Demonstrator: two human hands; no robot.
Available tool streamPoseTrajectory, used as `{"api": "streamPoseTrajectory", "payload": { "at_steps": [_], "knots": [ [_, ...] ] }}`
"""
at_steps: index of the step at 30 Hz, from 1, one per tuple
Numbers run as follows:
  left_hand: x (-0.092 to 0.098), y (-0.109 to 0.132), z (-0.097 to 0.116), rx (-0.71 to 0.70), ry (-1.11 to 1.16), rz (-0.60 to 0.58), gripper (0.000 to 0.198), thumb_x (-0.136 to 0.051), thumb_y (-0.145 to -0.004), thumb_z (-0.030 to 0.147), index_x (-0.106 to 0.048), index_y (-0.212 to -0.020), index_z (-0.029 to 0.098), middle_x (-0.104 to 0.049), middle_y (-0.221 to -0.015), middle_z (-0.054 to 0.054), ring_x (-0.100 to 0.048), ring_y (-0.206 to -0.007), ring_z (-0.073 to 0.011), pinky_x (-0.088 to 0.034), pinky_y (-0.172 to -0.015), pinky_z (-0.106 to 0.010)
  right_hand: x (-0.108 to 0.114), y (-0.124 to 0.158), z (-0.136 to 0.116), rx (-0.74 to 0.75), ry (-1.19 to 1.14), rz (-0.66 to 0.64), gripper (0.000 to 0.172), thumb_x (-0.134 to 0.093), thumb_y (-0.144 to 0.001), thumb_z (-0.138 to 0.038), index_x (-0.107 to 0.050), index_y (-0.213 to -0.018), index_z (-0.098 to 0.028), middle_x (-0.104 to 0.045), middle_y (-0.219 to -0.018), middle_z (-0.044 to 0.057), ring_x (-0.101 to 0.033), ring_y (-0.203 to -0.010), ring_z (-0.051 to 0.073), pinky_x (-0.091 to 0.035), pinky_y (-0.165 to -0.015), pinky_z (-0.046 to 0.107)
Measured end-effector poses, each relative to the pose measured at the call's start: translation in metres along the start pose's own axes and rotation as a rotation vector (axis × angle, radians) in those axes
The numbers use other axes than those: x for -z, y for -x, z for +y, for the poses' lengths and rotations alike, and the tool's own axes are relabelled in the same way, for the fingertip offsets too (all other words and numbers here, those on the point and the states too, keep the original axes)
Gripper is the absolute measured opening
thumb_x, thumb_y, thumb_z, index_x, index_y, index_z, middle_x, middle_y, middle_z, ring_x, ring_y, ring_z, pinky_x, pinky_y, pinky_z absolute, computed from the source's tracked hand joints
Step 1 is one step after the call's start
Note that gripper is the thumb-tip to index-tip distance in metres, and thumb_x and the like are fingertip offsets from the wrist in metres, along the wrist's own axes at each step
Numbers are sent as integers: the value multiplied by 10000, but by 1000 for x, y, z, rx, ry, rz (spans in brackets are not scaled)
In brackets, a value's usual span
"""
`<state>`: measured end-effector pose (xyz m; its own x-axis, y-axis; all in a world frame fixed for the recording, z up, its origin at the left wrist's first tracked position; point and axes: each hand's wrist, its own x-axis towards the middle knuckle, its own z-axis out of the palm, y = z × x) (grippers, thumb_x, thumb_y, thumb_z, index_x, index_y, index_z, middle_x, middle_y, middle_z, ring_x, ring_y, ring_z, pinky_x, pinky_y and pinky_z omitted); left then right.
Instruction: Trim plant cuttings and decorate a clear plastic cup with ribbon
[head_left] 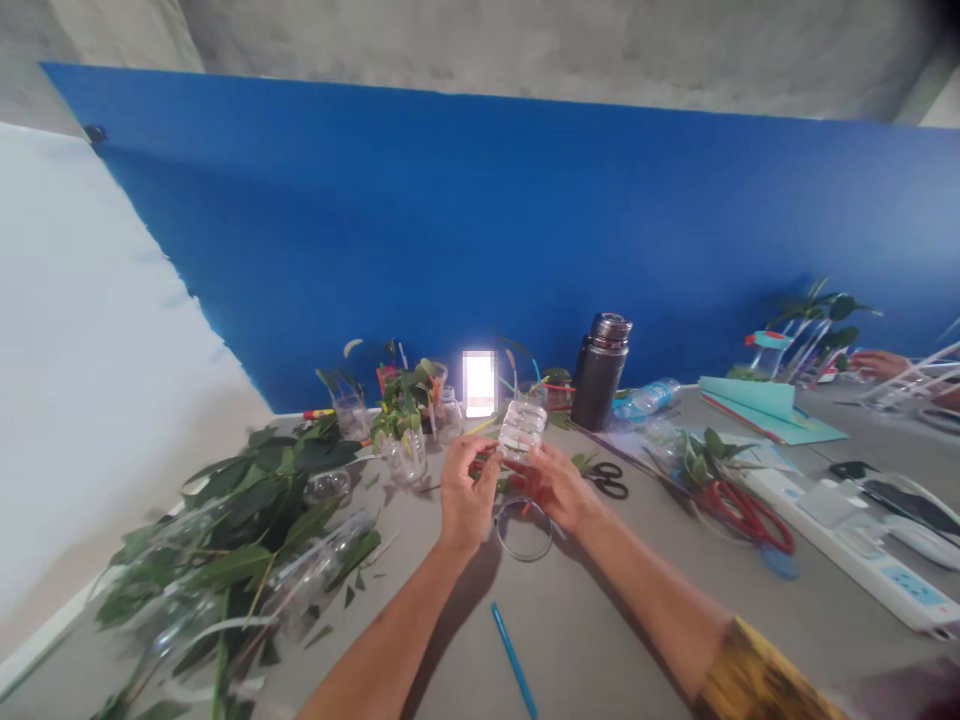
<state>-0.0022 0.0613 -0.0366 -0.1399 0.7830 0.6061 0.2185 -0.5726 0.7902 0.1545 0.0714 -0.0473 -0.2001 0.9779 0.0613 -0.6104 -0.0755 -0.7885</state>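
Between my two hands is a clear ribbed plastic piece point(523, 430), like a section of a cut bottle, held up a little above the table. My left hand point(466, 490) has its fingers closed at the lower left of it. From the right, my right hand point(559, 487) grips its lower edge. Just below the hands lies a ring of wire or tape point(524, 556), and nearer to me a blue straw point(514, 660). Black-handled scissors point(611, 482) rest beside my right hand. Some small leaves behind my fingers are partly hidden.
Leafy cuttings and plastic bottles point(315, 570) cover the left side. Cut-bottle vases with plants point(406, 455), a lit phone screen point(479, 385) and a black thermos point(600, 375) stand along the blue panel. Red scissors point(750, 512) and a power strip point(885, 575) lie right; another person's hand point(881, 365) is beyond.
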Motion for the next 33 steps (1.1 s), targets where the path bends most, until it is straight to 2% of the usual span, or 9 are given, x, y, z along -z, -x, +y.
{"api": "streamPoseTrajectory", "payload": {
  "at_steps": [4, 9, 13, 18, 23, 33],
  "knots": [
    [1, -1, -1, -35, -52, 5, 147, -669, -921, 293, -737, -1009, 198, -756, -974, -62, -708, -868, -191, -586, -792, -319, 1, -2, 8, 57, 25, 35, 518, -960, -640, -406, -740, -1072, -222, -779, -1096, 55, -727, -906, 195, -592, -754, 285],
    [3, -3, 1, -170, -122, -16, 99, -654, -925, 240, -744, -923, 197, -761, -941, -62, -712, -873, -194, -590, -772, -309, 1, -4, 13, 154, 105, 116, 542, -972, -605, -345, -700, -1058, -226, -779, -1063, 49, -725, -895, 205, -582, -743, 295],
    [4, -4, 2, -254, -173, -12, 118, -626, -946, 213, -741, -924, 196, -764, -932, -63, -715, -870, -191, -590, -777, -310, 0, -4, 15, 197, 132, 142, 569, -972, -592, -345, -684, -1066, -219, -778, -1067, 56, -725, -925, 220, -586, -804, 326],
    [6, -4, 1, -339, -245, -12, 134, -612, -958, 211, -744, -945, 190, -773, -934, -73, -728, -893, -201, -598, -857, -346, 1, -3, 14, 210, 181, 125, 632, -962, -606, -375, -665, -1142, -223, -765, -1140, 75, -723, -1007, 256, -581, -908, 393],
    [7, -3, 1, -329, -324, -71, 177, -578, -969, 219, -752, -992, 197, -786, -982, -93, -737, -938, -229, -597, -897, -381, -2, -2, 12, 273, 261, 167, 621, -969, -585, -357, -662, -1106, -217, -768, -1146, 88, -708, -1098, 295, -538, -1019, 454],
    [7, -2, 0, -291, -391, -98, 222, -534, -987, 228, -754, -959, 211, -784, -962, -92, -734, -916, -235, -584, -845, -369, -5, 3, 10, 291, 357, 189, 583, -960, -588, -338, -664, -1076, -222, -771, -1113, 83, -717, -1060, 307, -573, -938, 448]
  ]
}}
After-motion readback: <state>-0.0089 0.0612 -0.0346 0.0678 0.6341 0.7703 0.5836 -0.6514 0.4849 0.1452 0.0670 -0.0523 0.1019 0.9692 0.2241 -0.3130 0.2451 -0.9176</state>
